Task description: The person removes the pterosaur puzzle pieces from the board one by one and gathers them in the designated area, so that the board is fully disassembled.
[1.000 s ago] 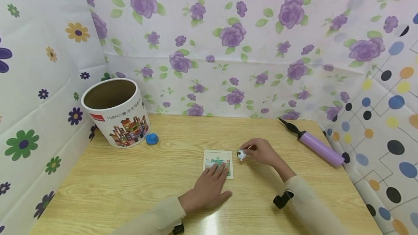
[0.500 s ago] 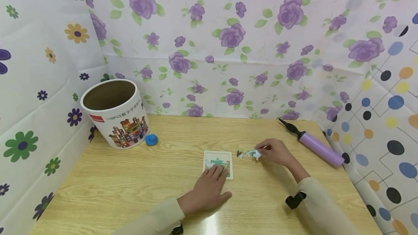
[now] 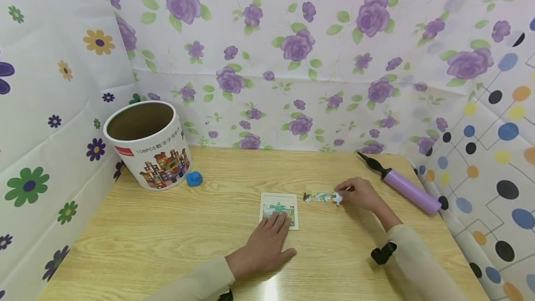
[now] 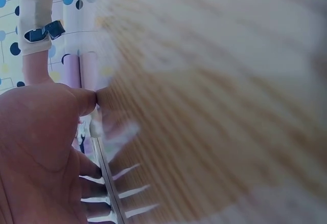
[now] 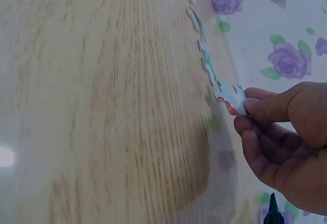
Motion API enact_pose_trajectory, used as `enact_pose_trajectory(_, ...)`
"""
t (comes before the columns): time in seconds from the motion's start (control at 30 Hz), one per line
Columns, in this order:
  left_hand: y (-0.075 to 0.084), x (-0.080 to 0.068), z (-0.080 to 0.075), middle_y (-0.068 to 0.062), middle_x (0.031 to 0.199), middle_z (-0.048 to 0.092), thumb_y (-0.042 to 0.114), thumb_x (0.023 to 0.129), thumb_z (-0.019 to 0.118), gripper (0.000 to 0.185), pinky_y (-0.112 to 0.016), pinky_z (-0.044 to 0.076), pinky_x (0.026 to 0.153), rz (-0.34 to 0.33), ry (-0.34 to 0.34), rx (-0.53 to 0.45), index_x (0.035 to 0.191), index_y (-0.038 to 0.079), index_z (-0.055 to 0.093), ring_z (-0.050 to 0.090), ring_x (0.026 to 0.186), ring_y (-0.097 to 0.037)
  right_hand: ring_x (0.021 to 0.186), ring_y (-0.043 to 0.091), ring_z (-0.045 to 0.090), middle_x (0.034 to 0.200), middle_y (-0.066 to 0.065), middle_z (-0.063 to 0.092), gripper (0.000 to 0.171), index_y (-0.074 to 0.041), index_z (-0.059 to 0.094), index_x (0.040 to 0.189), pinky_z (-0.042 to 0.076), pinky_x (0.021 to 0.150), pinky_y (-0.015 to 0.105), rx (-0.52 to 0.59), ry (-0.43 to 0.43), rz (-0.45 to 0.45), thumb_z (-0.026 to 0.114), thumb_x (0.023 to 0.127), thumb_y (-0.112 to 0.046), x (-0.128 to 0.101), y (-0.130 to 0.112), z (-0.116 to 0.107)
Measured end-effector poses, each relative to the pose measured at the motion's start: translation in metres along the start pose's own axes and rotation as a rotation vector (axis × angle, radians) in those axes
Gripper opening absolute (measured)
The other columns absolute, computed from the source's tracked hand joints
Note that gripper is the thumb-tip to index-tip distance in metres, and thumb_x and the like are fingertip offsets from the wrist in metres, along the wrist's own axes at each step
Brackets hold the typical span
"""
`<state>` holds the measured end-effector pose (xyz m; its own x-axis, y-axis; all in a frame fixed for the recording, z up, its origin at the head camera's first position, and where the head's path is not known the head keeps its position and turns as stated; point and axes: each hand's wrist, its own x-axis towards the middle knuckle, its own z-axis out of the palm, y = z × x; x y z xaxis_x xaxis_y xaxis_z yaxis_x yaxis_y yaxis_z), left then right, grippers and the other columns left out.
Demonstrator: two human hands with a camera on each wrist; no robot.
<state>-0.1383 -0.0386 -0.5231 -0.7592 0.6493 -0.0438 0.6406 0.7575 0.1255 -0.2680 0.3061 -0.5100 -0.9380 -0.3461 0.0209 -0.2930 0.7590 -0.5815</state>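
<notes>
Head view: right hand point(image 3: 360, 194) has slid further right since a second ago, pinching a puzzle piece point(image 3: 337, 197) at the row's end; left hand point(image 3: 267, 244) stays flat, fingers straight, on the card point(image 3: 279, 206). Right wrist view: thumb and fingertips point(image 5: 265, 106) clamp the piece point(image 5: 231, 100), slightly lifted off the table point(image 5: 102, 106). Left wrist view: too blurry.

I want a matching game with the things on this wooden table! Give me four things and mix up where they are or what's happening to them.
Things:
1. round white cardboard tub
2. purple hand pump
3. square puzzle card
4. small puzzle piece

States:
A. pinched by the right hand
B. lying by the table's right edge
C. under the left hand's fingers
D. standing open at the back left

Pairs: 1-D, 2-B, 3-C, 4-A
</notes>
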Motion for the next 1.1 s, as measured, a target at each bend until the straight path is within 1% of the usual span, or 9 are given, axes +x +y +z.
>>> enact_pose_trajectory(0.2, 0.001, 0.0, -0.001, -0.017, 0.167, 0.025, 0.057, 0.105, 0.041, 0.079, -0.052, 0.031, 0.119, -0.022, -0.03, -0.026, 0.16, 0.002, 0.029, 0.025, 0.154, -0.035, 0.091, 0.023, 0.07, 0.103, 0.006, 0.077, 0.015, -0.012, 0.081, 0.106, 0.057, 0.079, 0.043, -0.013, -0.015, -0.002, 0.069, 0.097, -0.01, 0.004, 0.006, 0.004)
enact_pose_trajectory(0.37, 0.002, 0.0, -0.001, -0.017, 0.167, 0.025, 0.058, 0.105, 0.041, 0.079, -0.051, 0.031, 0.119, -0.024, -0.032, -0.016, 0.161, 0.002, 0.028, 0.025, 0.154, -0.034, 0.091, 0.02, 0.068, 0.103, 0.005, 0.077, 0.015, -0.013, 0.081, 0.106, 0.056, 0.08, 0.042, -0.004, -0.031, 0.027, 0.069, 0.097, -0.01, 0.006, 0.011, 0.008)
enact_pose_trajectory(0.7, 0.002, -0.001, -0.005, -0.017, 0.168, 0.023, 0.056, 0.106, 0.041, 0.078, -0.051, 0.03, 0.12, -0.026, -0.041, -0.044, 0.161, 0.002, 0.027, 0.023, 0.154, -0.035, 0.093, 0.024, 0.069, 0.105, 0.007, 0.076, 0.015, -0.013, 0.082, 0.105, 0.056, 0.082, 0.046, -0.007, -0.017, 0.024, 0.069, 0.097, -0.009, 0.007, 0.01, 0.01)
enact_pose_trajectory(0.83, 0.001, 0.0, -0.003, -0.016, 0.168, 0.022, 0.056, 0.106, 0.041, 0.078, -0.051, 0.028, 0.12, -0.035, -0.043, -0.043, 0.161, 0.003, 0.026, 0.022, 0.155, -0.034, 0.093, 0.023, 0.068, 0.105, 0.006, 0.076, 0.015, -0.014, 0.081, 0.105, 0.056, 0.082, 0.046, -0.004, -0.013, 0.028, 0.069, 0.097, -0.009, 0.009, 0.011, 0.011)
enact_pose_trajectory(0.93, 0.001, 0.0, -0.001, -0.015, 0.169, 0.021, 0.057, 0.106, 0.04, 0.078, -0.051, 0.027, 0.121, -0.04, -0.042, -0.039, 0.162, 0.004, 0.026, 0.021, 0.155, -0.033, 0.091, 0.022, 0.068, 0.103, 0.005, 0.076, 0.014, -0.013, 0.08, 0.106, 0.056, 0.079, 0.042, 0.006, -0.01, 0.037, 0.069, 0.097, -0.01, 0.009, 0.01, 0.012)
enact_pose_trajectory(1.1, 0.001, -0.001, 0.0, -0.014, 0.169, 0.021, 0.057, 0.106, 0.04, 0.078, -0.052, 0.027, 0.12, -0.045, -0.036, -0.047, 0.162, 0.005, 0.026, 0.022, 0.155, -0.033, 0.087, 0.02, 0.068, 0.102, 0.006, 0.073, 0.018, -0.008, 0.077, 0.114, 0.056, 0.069, 0.034, 0.052, 0.005, 0.046, 0.068, 0.099, -0.013, 0.009, 0.002, 0.012)
